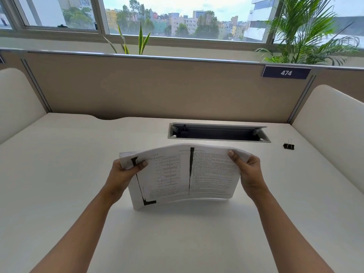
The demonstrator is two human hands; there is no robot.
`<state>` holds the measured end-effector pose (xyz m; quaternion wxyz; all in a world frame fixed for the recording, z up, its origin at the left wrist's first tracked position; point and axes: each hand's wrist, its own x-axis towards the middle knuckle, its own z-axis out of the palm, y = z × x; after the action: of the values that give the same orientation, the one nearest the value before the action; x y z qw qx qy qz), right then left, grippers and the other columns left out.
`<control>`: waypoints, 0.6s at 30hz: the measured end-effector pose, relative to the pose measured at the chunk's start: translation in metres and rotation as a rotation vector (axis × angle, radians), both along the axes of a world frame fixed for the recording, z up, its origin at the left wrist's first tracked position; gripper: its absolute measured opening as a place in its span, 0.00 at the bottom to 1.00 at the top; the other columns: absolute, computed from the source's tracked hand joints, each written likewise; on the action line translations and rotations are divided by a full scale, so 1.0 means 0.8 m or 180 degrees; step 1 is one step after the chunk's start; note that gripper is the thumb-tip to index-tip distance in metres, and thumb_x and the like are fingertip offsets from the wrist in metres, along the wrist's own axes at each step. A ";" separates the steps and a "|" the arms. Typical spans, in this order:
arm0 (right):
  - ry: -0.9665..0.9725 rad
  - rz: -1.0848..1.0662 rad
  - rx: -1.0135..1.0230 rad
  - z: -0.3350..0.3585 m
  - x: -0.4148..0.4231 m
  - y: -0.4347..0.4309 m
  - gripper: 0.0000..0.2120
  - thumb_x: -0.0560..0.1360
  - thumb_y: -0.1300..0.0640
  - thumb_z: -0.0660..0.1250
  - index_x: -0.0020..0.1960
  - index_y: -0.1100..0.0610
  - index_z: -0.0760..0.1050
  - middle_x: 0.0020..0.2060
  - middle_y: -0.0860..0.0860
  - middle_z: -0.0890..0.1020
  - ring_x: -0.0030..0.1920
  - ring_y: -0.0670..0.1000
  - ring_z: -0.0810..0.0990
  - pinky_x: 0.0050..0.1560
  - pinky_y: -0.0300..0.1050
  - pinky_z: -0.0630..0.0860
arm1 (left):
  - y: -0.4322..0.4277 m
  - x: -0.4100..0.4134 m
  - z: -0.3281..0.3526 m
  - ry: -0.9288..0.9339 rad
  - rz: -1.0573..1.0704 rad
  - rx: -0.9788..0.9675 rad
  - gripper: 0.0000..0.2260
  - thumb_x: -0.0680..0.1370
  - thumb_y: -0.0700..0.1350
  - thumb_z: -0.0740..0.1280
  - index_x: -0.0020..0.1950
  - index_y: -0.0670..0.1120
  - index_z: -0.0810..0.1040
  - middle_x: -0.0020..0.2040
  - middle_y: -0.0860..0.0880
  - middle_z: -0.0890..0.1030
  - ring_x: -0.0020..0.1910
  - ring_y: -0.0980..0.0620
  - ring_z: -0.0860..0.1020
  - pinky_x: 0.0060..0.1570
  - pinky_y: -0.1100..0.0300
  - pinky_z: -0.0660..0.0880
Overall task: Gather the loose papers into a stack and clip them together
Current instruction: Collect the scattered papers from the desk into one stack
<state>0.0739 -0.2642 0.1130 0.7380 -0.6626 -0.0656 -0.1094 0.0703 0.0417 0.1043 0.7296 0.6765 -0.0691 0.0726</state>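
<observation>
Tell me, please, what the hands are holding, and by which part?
The paper stack: left hand grips its top-left corner, right hand its top-right corner.

The one camera, worn on the person's head, is looking forward and down over a white desk point(59, 174) from the near side of the cable hatch point(218, 133) sunk into the desktop. It is facing the partition point(157, 89) and window point(177, 18) rising beyond the hatch, the wide lens bending their lines. It is sitting close: the left hand point(120, 172) and right hand point(251, 172), holding the papers point(206, 174), are filling the middle just nearer than the hatch, with both forearms running in from the bottom edge. A binder clip point(289, 146) is lying right of the hatch, towards the frame's side.
</observation>
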 end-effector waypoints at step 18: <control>0.0091 -0.0080 0.0038 -0.004 0.002 0.003 0.29 0.57 0.24 0.64 0.36 0.49 0.81 0.32 0.45 0.81 0.35 0.43 0.79 0.34 0.35 0.77 | -0.001 -0.004 0.009 0.0221 0.0054 -0.0161 0.30 0.55 0.76 0.65 0.41 0.54 0.83 0.36 0.54 0.83 0.35 0.56 0.80 0.40 0.54 0.73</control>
<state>0.0751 -0.2620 0.1098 0.7414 -0.6604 -0.0461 -0.1095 0.0668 0.0410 0.1111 0.7477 0.6605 -0.0361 0.0571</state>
